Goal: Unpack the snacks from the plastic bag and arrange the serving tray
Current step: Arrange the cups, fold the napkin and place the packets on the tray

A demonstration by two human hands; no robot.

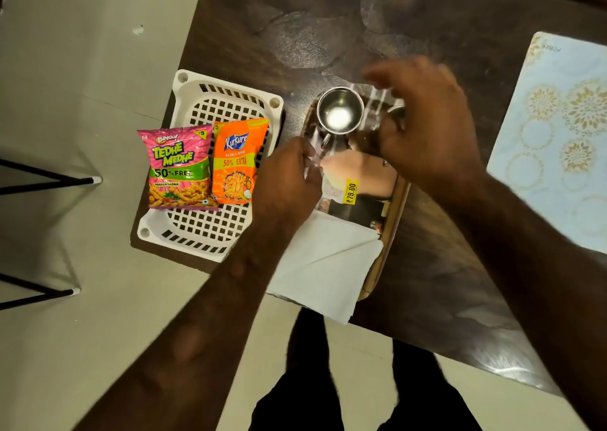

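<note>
Head view: snack packets (200, 164) on basket (210, 227)

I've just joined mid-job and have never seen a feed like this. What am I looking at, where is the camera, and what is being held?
There is no machine here: a person works with two bare hands, and the single picture comes from a camera worn on their head, looking down. On the dark table lies a white slotted basket with a pink Bingo packet and an orange Kurkure packet resting on it. Beside it is a shiny serving tray carrying a steel cup, a yellow price sticker and a white napkin. The left hand seems to pinch something thin and clear at the tray's edge. The right hand is blurred over the tray; what it holds is unclear.
</note>
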